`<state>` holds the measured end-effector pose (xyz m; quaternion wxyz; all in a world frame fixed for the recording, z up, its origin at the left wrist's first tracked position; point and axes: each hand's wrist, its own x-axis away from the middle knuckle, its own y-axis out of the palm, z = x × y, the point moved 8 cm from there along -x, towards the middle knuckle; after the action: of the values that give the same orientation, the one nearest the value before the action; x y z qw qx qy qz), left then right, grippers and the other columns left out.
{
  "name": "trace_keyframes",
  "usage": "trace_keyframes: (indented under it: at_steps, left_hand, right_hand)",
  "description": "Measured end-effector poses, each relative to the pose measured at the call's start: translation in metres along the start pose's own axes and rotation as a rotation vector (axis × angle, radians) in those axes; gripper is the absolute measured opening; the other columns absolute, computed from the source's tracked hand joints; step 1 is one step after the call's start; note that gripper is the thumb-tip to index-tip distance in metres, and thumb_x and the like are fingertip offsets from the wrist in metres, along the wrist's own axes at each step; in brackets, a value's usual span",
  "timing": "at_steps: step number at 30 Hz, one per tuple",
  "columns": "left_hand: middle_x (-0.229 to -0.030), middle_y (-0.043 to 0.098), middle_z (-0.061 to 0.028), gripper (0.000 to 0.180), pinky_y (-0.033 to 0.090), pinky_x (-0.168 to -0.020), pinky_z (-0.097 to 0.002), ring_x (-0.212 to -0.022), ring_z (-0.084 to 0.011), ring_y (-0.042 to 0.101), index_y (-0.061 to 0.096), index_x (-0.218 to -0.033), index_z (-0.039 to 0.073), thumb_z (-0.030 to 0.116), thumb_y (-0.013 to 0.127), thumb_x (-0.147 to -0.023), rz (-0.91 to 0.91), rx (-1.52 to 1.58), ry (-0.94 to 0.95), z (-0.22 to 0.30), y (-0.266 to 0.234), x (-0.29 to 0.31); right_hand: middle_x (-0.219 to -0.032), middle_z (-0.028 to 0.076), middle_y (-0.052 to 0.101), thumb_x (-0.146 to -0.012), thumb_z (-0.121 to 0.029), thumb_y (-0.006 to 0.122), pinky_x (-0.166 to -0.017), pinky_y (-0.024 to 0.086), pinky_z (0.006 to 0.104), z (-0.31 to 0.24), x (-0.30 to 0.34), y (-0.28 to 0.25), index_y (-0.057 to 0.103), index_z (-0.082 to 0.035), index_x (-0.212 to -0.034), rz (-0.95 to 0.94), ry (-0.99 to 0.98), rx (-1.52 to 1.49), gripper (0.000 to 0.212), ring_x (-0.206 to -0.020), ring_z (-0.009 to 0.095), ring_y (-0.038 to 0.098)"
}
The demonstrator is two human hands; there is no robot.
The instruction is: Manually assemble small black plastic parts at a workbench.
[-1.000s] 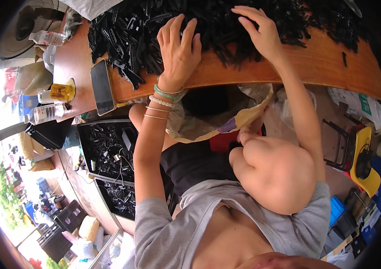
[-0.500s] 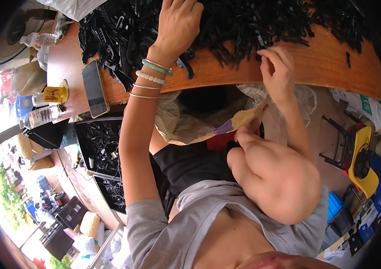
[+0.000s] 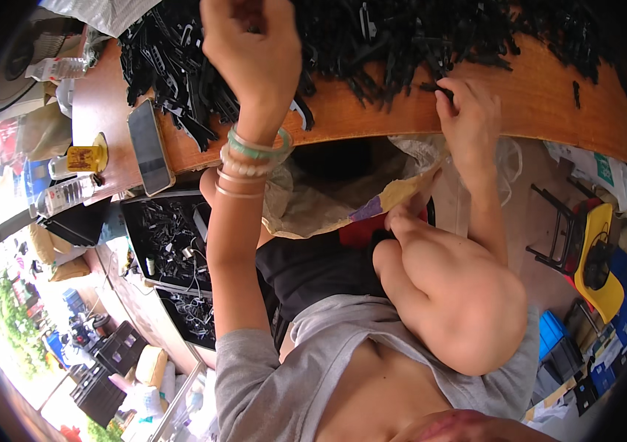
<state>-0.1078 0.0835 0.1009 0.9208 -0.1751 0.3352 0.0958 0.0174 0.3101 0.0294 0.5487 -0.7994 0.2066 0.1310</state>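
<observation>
From where I stand, the right hand (image 3: 469, 118) has thumb and fingers pinched on a small black part (image 3: 440, 89) at the table's near edge. The left hand (image 3: 258, 62) is raised over the pile (image 3: 361, 55), fingers curled; I can't tell whether it grips anything. The pile spreads across the table (image 3: 549, 103). Below the edge gapes a sack (image 3: 313, 215); a phone (image 3: 150, 147) lies off to the left.
</observation>
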Motion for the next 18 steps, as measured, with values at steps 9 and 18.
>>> trace_keyframes:
  at_steps: [9,18]
  left_hand:
    - [-0.098,0.062,-0.0178,0.043,0.056,-0.073,-0.0312,-0.080,-0.0229,0.065,0.038,-0.120,-0.005,-0.007,0.060,-0.082,-0.347,0.959,-0.863,0.005,0.016,0.110]
    - [-0.088,0.063,-0.0169,0.014,0.058,-0.065,-0.0309,-0.072,-0.0249,0.068,0.047,-0.094,-0.003,-0.001,0.059,-0.087,-0.378,0.910,-1.105,0.008,0.011,0.149]
  right_hand:
    - [-0.101,0.016,0.063,-0.092,-0.003,0.046,-0.063,0.049,0.0272,0.022,0.013,0.013,0.052,0.001,-0.118,-0.046,0.475,-1.512,0.027,-0.078,0.017,0.063]
    - [-0.092,0.012,0.066,-0.087,0.004,0.056,-0.051,0.043,0.0204,-0.048,0.019,-0.008,0.057,0.001,-0.113,-0.370,0.337,-1.432,0.026,-0.063,0.013,0.058]
